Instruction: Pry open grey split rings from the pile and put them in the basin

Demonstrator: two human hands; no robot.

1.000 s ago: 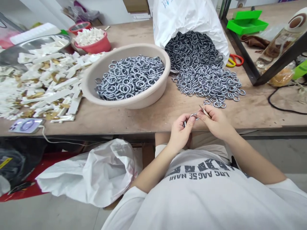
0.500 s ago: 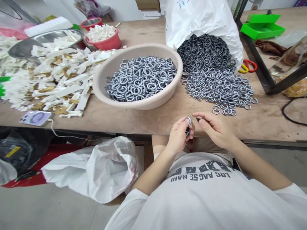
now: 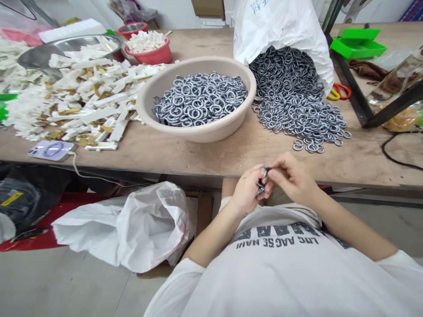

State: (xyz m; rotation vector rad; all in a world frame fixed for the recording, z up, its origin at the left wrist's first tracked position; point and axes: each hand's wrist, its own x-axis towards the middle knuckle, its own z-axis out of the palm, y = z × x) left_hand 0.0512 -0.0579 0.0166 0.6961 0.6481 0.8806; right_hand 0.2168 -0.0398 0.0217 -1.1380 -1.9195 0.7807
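My left hand is closed around several grey metallic rings just beyond the table's front edge. One ring stands up between its thumb and forefinger, and more rings show lower in the palm. My right hand meets it from the right, thumb and forefinger pinched together at the upright ring; what lies in the pinch is hidden. Beyond my hands, a beige basin holds a heap of the same rings. Loose rings spill onto the table from a white sack lying on its side.
White and gold strips cover the left of the wooden table, near a red bowl and a steel basin. A phone lies at the front edge. Scissors and a dark metal frame are right. A white bag sits below.
My right hand has moved left and its fingers have closed at the ring in my left hand. A small dark tip seen between its fingers before is now hidden. The view has shifted slightly.
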